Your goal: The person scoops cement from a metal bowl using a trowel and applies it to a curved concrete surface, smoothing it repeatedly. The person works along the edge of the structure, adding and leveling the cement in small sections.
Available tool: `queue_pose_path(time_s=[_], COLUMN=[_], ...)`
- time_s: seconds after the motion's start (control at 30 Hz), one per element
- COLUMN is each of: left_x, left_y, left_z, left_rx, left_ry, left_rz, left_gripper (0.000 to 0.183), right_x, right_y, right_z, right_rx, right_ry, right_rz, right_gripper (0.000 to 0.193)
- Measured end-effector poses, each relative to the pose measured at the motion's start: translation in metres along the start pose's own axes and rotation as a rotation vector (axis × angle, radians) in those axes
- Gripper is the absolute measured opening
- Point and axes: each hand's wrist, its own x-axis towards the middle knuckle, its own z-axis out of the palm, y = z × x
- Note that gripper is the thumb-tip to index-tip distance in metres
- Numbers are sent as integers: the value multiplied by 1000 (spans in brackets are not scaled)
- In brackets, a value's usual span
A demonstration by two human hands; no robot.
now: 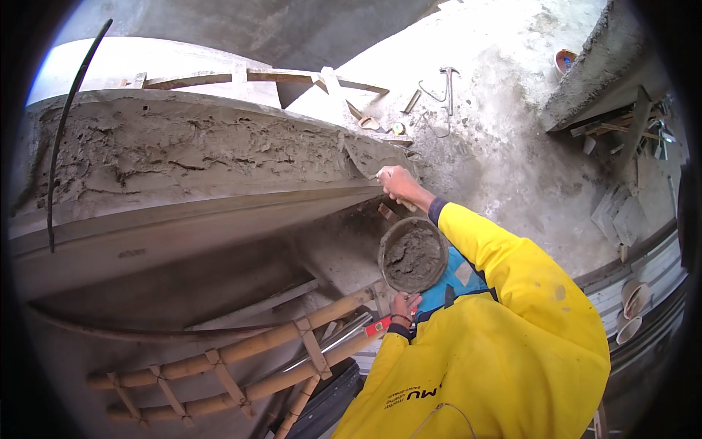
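My right hand [402, 186] is closed round the handle of a trowel [358, 159]. The trowel's blade lies against the wet grey mortar [212, 143] at the right end of a long raised ledge. That mortar is rough and ridged along most of its length. Just below my right hand, close to my body, is a round bowl [383, 256] with a heap of wet mortar [415, 257] in it. At the bowl's near rim my left hand [404, 304] grips it, with part of the fingers hidden beneath.
A bamboo ladder [241, 351] slopes at lower left, with a red-ended spirit level [378, 325] by it. A thin dark rod [64, 124] stands before the ledge at left. A hammer [449, 91] lies on the floor beyond. Planks [629, 121] are piled at right.
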Motion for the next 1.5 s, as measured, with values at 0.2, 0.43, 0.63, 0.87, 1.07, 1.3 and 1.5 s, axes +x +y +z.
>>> queue_pose_path(time_s=[0.2, 0.43, 0.63, 0.87, 1.07, 1.3, 1.5], left_x=[6, 8, -12, 8, 17, -4, 8], left_y=[-2, 0, 6, -12, -20, -11, -9], left_z=[3, 5, 20, -7, -18, -8, -5], left_rx=[-42, -55, 25, -21, -58, -36, -6], left_ry=[-12, 31, 31, -24, 3, 28, -4], left_rz=[53, 97, 118, 62, 0, 15, 57], left_gripper=[21, 20, 20, 26, 24, 27, 27], right_x=[-24, -69, -21, 50, 76, 75, 44], right_y=[13, 53, 88, 47, 72, 71, 39], right_z=[20, 23, -5, -13, 4, 5, 6], right_rx=[-278, -300, -371, -393, -367, -8, 105], right_ry=[198, 224, 345, 330, 287, 72, -8], right_rz=[-440, -434, -333, -374, -175, 13, -126], right_gripper=[28, 22, 18, 20, 24, 28, 29])
